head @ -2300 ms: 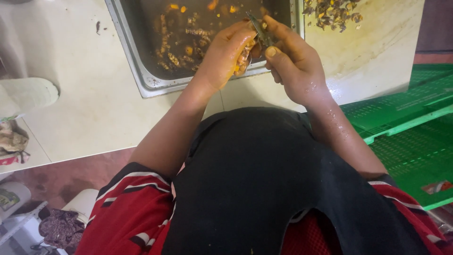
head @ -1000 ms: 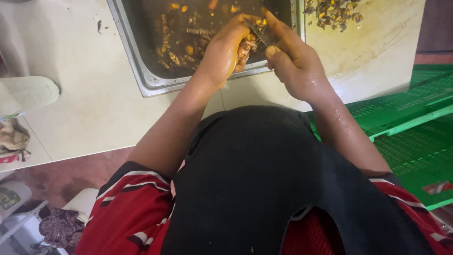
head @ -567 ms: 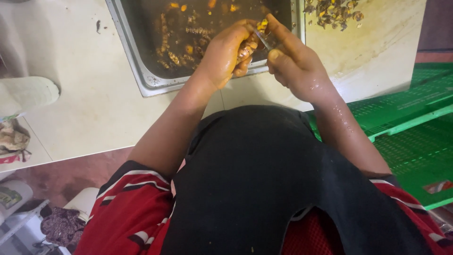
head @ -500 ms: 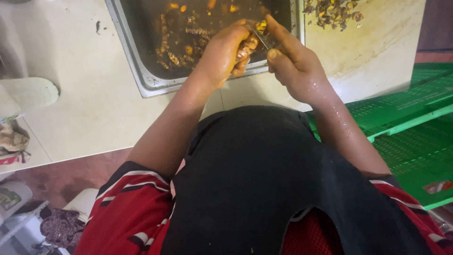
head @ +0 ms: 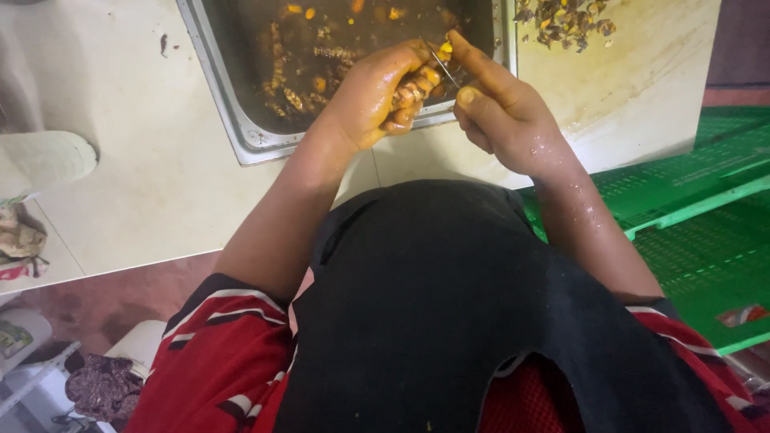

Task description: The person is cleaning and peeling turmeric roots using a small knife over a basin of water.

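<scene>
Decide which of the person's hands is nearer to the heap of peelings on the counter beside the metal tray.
Right. The right hand is just below the heap of peelings, apart from it. The left hand grips an orange root over the metal tray, farther off.

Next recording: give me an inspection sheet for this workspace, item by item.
Surface: pale counter, stained yellow at right.
Job's things: orange root piece over steel tray of dark liquid and pieces; thin blade.
Clutter: peel scraps.
Grippers: left hand grips the root; right hand holds the blade against it.
Cables: nothing seen.
Surroundings: green crates; black apron.
</scene>
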